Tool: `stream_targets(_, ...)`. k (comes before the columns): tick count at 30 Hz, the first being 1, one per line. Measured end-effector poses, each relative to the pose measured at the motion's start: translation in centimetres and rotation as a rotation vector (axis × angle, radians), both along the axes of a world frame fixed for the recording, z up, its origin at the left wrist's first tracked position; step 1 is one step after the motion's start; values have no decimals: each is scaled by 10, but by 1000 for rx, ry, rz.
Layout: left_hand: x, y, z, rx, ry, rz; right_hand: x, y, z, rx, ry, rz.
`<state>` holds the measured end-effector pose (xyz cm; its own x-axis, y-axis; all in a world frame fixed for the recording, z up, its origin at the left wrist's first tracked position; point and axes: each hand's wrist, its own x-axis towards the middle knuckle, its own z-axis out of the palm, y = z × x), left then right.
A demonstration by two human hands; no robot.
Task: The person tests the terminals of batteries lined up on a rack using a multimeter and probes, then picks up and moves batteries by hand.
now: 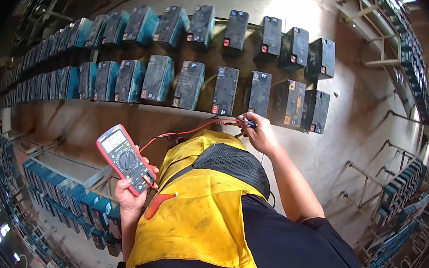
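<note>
My left hand (132, 191) is wrapped round a red and grey multimeter (125, 159), its lit display tilted up toward me. A red lead (183, 132) runs from the meter across to my right hand (260, 134), whose fingers are closed on the test probes (247, 123). That hand is at the front edge of the near row of dark batteries, just below a battery (259, 94) with a red terminal at its near end. Whether a probe tip touches the terminal cannot be made out. Another battery (225, 90) stands to its left.
Two long rows of batteries, including a back-row one (236, 30), stretch to the left on a rack. More racks hold batteries at the lower left (70, 192), lower right (401, 190) and upper right (413, 55). A yellow apron (200, 219) covers my front.
</note>
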<state>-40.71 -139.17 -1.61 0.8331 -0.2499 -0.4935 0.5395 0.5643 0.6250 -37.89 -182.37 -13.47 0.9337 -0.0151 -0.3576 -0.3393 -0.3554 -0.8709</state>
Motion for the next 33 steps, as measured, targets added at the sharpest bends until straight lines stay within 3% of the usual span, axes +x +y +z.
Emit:
stream_targets(4, -15, 21, 2, -58, -16, 84, 34, 12, 7, 308, 66, -159)
stream_targets(5, -16, 26, 3, -63, -23, 98, 42, 8, -1, 361, -11, -148)
stream_targets(6, -17, 31, 4, -69, -31, 109, 55, 11, 3, 212, -256, -160)
stream_targets(8, -12, 41, 6, -92, -38, 103, 80, 5, -5, 389, -145, -274)
stream_targets(10, -1, 51, 6, -110, -55, 78, 104, 6, -9, 429, -261, -387)
stream_targets(19, 100, 75, 6, -177, -23, -95, 202, -12, 6, 83, -341, -630)
stream_targets(20, 109, 74, 6, -172, -10, -100, 217, -30, -22, 49, -458, -621)
stream_targets(23, 123, 69, 10, -150, 33, -114, 238, -21, -8, 104, -435, -678)
stream_targets(33, 128, 21, 13, -146, 99, -69, 275, -49, -49, 171, -440, -612)
